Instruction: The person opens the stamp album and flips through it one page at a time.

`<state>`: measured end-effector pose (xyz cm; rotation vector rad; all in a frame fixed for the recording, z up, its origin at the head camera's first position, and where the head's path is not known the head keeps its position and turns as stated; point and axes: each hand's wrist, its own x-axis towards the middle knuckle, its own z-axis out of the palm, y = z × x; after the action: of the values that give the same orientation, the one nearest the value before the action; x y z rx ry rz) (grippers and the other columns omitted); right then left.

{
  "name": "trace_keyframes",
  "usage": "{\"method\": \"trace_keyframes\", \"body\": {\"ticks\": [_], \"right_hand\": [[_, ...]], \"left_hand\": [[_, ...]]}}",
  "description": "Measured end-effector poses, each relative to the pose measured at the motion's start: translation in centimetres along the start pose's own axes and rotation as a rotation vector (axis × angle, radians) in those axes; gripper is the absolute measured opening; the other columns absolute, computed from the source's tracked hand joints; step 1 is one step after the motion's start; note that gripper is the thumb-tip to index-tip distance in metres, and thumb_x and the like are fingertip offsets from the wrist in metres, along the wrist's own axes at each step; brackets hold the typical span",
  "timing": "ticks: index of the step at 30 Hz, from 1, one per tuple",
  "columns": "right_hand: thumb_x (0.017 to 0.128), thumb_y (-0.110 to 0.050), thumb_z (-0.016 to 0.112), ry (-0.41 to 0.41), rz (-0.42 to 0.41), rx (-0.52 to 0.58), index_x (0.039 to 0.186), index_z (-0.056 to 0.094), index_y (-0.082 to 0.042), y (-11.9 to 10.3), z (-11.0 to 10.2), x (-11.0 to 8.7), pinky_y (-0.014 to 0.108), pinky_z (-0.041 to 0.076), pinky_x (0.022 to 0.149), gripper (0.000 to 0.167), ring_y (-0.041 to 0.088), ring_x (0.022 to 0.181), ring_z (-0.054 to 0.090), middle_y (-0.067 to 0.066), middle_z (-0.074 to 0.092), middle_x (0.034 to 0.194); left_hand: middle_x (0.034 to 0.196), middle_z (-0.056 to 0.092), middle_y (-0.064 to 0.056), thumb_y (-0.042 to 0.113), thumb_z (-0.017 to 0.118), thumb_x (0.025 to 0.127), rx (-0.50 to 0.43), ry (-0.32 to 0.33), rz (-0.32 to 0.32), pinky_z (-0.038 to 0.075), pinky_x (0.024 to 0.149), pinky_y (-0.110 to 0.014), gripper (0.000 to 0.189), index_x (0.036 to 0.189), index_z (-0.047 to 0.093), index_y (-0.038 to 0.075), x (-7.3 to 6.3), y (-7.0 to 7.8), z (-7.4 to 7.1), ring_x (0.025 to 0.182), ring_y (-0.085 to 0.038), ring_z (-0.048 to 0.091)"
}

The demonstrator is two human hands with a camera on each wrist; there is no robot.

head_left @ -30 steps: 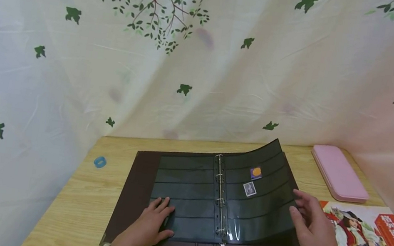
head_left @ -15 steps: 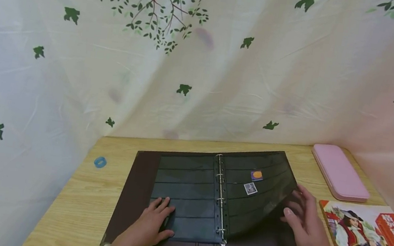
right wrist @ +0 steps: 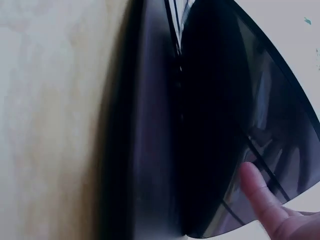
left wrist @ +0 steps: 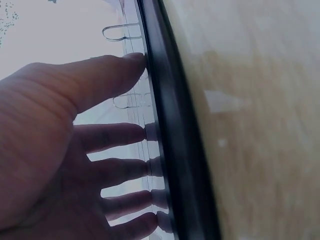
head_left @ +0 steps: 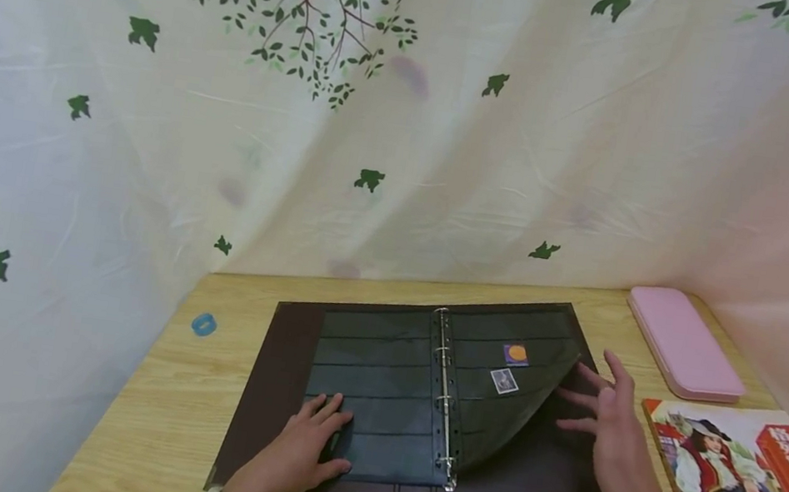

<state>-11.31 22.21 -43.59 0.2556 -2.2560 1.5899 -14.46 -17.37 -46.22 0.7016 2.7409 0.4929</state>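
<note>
A stamp album (head_left: pixel 281 365) with a dark brown cover and metal rings (head_left: pixel 444 400) lies spread open. My left hand (head_left: pixel 301 451) rests flat on its left black page (head_left: pixel 376 378), fingers spread. On the right page (head_left: pixel 520 324) sit two stamps, one purple and orange (head_left: pixel 516 355), one grey with a white border (head_left: pixel 504 381). That page's lower outer corner is lifted and curls up, baring the cover beneath. My right hand (head_left: pixel 613 436) is at the lifted edge, fingers extended toward it. In the right wrist view the thumb (right wrist: pixel 252 180) overlaps the page's glossy underside (right wrist: pixel 272 125).
A pink case (head_left: pixel 687 342) lies at the back right, with an illustrated book (head_left: pixel 732 487) in front of it, beside my right forearm. A small blue ring-shaped object (head_left: pixel 204 324) sits left of the album. A printed curtain (head_left: pixel 411 131) hangs behind the table.
The right page's lower outer corner has curled up and inward, showing more of the cover beneath. My right hand has turned and its fingers have straightened. My left hand stays in place.
</note>
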Motion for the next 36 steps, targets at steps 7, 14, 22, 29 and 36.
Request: {"method": "trace_keyframes", "body": {"ticks": [7,14,22,29,36], "right_hand": [[0.105,-0.032,0.010,0.049,0.122,-0.054,0.151,0.004,-0.008,0.9,-0.8,0.6,0.029,0.052,0.058,0.052,-0.001,0.079,0.058,0.041,0.035,0.134],[0.106,-0.025,0.017,0.186,0.084,-0.134,0.147,0.023,-0.013,2.2,-2.0,1.5,0.015,0.045,0.069,0.043,-0.001,0.091,0.056,0.017,0.056,0.125],[0.105,-0.027,0.017,0.041,0.119,-0.167,0.149,0.009,-0.008,1.5,-2.3,2.1,0.054,0.037,0.090,0.049,0.047,0.112,0.047,0.029,0.040,0.138],[0.105,-0.030,0.017,-0.067,0.134,-0.131,0.152,-0.001,-0.015,1.3,-2.3,2.1,0.073,0.017,0.092,0.053,0.061,0.123,0.025,0.031,0.030,0.144],[0.105,-0.022,0.018,-0.092,-0.008,-0.031,0.152,0.009,-0.024,0.2,-1.8,2.0,0.024,0.025,0.104,0.048,0.035,0.131,0.033,0.023,0.032,0.146]], "left_hand": [[0.148,0.032,-0.018,0.043,0.064,0.088,-0.071,-0.009,0.026,0.028,0.096,-0.065,0.059,0.135,0.050,0.009,0.1,-0.8,-0.4,0.134,-0.042,0.024],[0.140,0.041,-0.016,0.039,0.060,0.092,-0.166,0.011,0.071,0.034,0.098,-0.055,0.048,0.129,0.054,0.010,0.0,-1.3,-1.2,0.130,-0.036,0.032],[0.135,0.046,-0.012,0.030,0.060,0.094,-0.157,0.135,0.121,0.037,0.096,-0.051,0.038,0.126,0.056,0.008,-0.2,-1.0,-1.8,0.124,-0.030,0.037],[0.135,0.046,-0.014,0.025,0.059,0.095,-0.159,0.176,0.137,0.037,0.095,-0.052,0.034,0.124,0.057,0.007,-0.2,-0.6,-2.6,0.124,-0.032,0.037],[0.133,0.048,-0.016,0.021,0.061,0.094,-0.184,0.225,0.163,0.036,0.096,-0.052,0.032,0.122,0.058,0.005,0.1,0.0,-3.1,0.122,-0.032,0.038]]}}
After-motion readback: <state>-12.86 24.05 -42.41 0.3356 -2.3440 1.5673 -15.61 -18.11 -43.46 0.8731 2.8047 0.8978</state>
